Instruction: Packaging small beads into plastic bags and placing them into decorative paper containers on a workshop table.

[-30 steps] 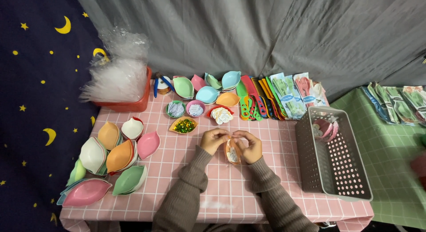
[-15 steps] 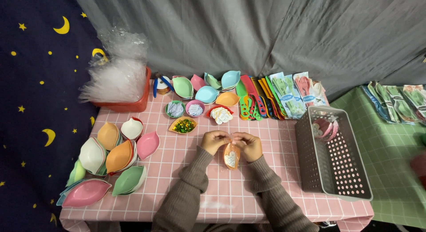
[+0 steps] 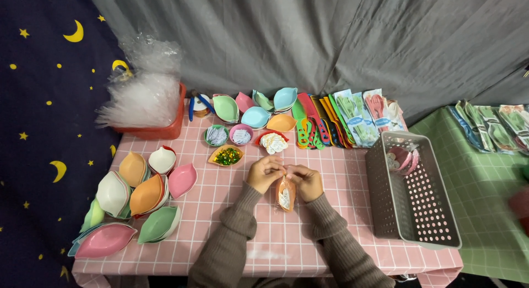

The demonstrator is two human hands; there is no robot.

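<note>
A small clear bag (image 3: pixel 285 194) with an orange piece and a white tag inside lies upright between my hands on the pink checked tablecloth (image 3: pixel 220 222). My left hand (image 3: pixel 264 172) and my right hand (image 3: pixel 305 180) both pinch the bag's top edge, fingertips almost touching. Just beyond my hands sit small dishes: one with green and gold bits (image 3: pixel 227 156), one with white tags (image 3: pixel 273 142).
Stacks of leaf-shaped coloured dishes (image 3: pixel 146 194) fill the left side. A red tub of clear bags (image 3: pixel 144 103) stands at the back left. Coloured utensils and packets (image 3: pixel 336 120) line the back. A grey perforated basket (image 3: pixel 413 194) sits at the right.
The bag has shifted slightly down and toward me, and my fingers have closed together at its top.
</note>
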